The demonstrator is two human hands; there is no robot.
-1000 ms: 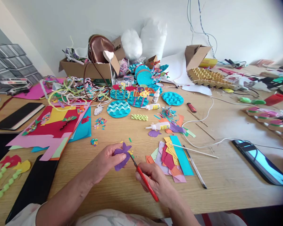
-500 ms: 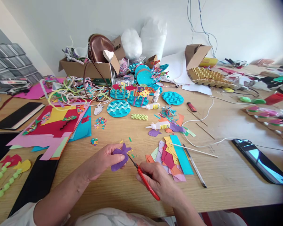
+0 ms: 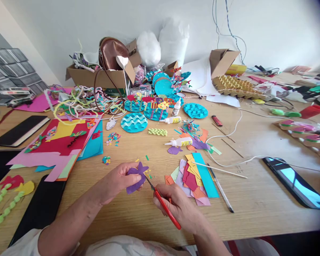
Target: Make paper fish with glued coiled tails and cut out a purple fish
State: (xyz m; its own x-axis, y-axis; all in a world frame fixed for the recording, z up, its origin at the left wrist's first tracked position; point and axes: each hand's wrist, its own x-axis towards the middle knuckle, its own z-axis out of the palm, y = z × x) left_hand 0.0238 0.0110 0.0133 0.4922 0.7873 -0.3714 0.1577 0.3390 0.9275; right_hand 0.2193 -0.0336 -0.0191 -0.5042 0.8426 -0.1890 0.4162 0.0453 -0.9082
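Note:
My left hand (image 3: 122,181) pinches a purple paper fish (image 3: 134,179) between thumb and fingers, its tail pointing up. Closed around the handles of red scissors (image 3: 165,206), my right hand (image 3: 176,204) holds the blades angled up and left, their tips at the right edge of the purple paper. Tiny green and yellow paper bits (image 3: 148,175) lie just beyond the blades. A pile of coloured paper scraps (image 3: 188,177) rests to the right of the scissors, beside a blue paper strip (image 3: 206,176). Farther back lies another purple paper fish (image 3: 174,150).
Glue bottles (image 3: 180,142) and round blue wavy pieces (image 3: 134,123) occupy the table's middle. Coloured paper sheets (image 3: 61,142) are stacked at left. A pen (image 3: 221,190), a white cable (image 3: 229,165) and a phone (image 3: 293,181) lie to the right. A cardboard box (image 3: 88,77) stands behind.
Both hands stay almost in place. The purple fish and the scissors have shifted only very slightly; the blade tips remain at the paper's edge.

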